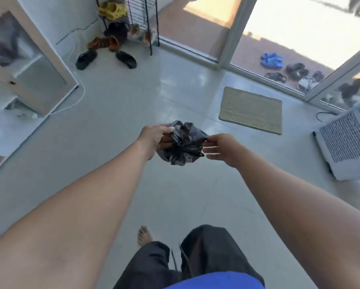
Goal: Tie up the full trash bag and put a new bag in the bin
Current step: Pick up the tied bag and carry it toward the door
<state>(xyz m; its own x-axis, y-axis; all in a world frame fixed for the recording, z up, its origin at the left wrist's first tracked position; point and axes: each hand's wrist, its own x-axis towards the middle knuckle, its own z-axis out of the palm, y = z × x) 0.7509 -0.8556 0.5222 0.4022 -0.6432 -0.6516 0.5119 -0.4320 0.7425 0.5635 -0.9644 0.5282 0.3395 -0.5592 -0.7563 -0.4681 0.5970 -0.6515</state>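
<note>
I hold a crumpled black bag (182, 143) out in front of me over the floor: my left hand (154, 137) grips its side, my right hand (222, 148) pinches its edge, fingers otherwise loose. Judging by its small bunch, this is the new bag, not yet opened. No bin shows. A doormat (251, 110), laptop (348, 140) and shoe rack (133, 19) stand well clear.

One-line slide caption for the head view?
Both hands, left hand and right hand, hold a tied black trash bag above the tiled floor.

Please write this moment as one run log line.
left hand: grips black bag | right hand: pinches bag | bin: not visible
</note>
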